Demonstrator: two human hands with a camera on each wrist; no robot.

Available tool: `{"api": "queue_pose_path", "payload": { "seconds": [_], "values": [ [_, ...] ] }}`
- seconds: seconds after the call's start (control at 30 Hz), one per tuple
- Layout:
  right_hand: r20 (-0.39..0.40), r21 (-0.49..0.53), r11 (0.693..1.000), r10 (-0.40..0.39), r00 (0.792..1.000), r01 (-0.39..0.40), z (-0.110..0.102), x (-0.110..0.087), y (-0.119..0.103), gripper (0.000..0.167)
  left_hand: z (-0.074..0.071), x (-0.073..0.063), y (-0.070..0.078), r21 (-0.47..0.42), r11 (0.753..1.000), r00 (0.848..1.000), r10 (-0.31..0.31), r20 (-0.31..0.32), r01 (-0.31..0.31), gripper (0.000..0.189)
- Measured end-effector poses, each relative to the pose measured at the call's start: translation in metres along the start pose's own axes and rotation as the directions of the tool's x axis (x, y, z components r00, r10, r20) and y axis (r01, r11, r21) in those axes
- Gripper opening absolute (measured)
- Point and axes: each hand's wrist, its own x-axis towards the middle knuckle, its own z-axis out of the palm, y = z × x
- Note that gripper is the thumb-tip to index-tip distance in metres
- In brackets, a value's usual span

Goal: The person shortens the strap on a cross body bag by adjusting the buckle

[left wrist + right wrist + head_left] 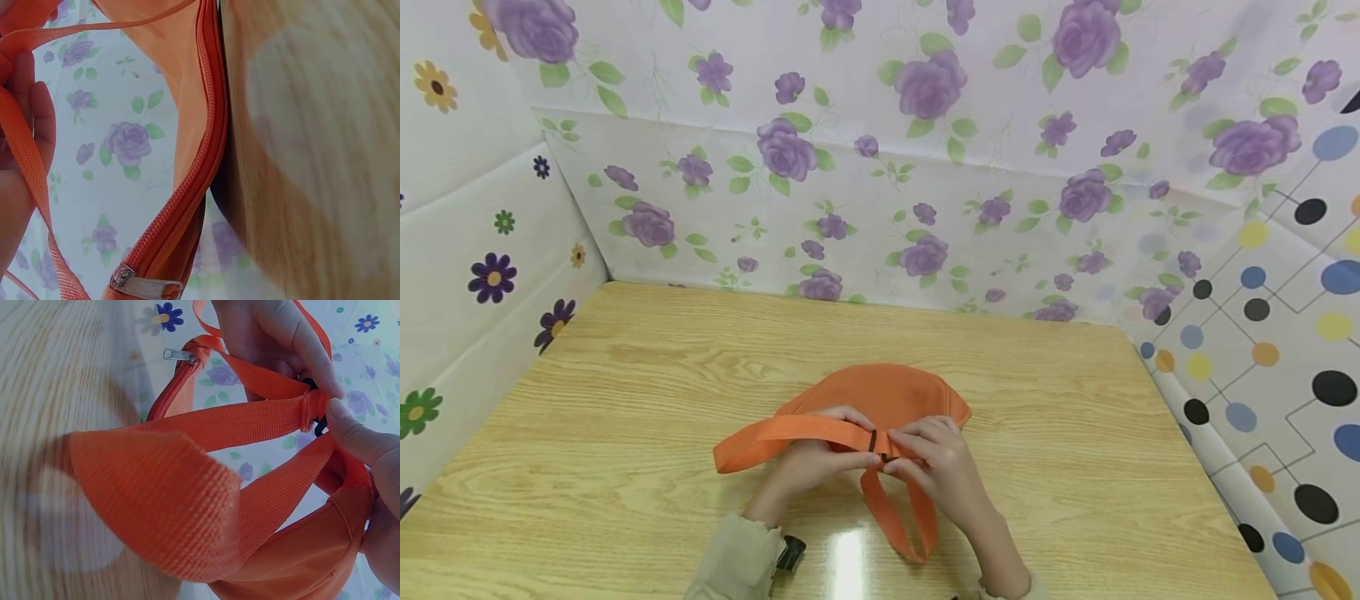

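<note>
Orange bag (887, 390) lies well within the table's side edges (523, 392).

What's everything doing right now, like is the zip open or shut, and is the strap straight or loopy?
Orange bag: spread out just beyond the hands.
Zip: looks closed along the part shown.
Strap: bent into loops.
Black buckle: threaded on the strap, between the hands.
Left hand: pinching the strap by the buckle.
Right hand: pinching the strap there too.
</note>
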Motion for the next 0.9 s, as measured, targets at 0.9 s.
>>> {"api": "queue_pose_path", "payload": {
  "seconds": [0.9],
  "values": [
    [-0.003, 0.018, 1.0, -0.019, 1.0, 0.019, 0.004, 0.001, -0.001, 0.03, 0.001, 0.0, 0.002, -0.028, 0.998, 0.998, 0.05, 0.025, -0.049, 0.023]
  ]
}}
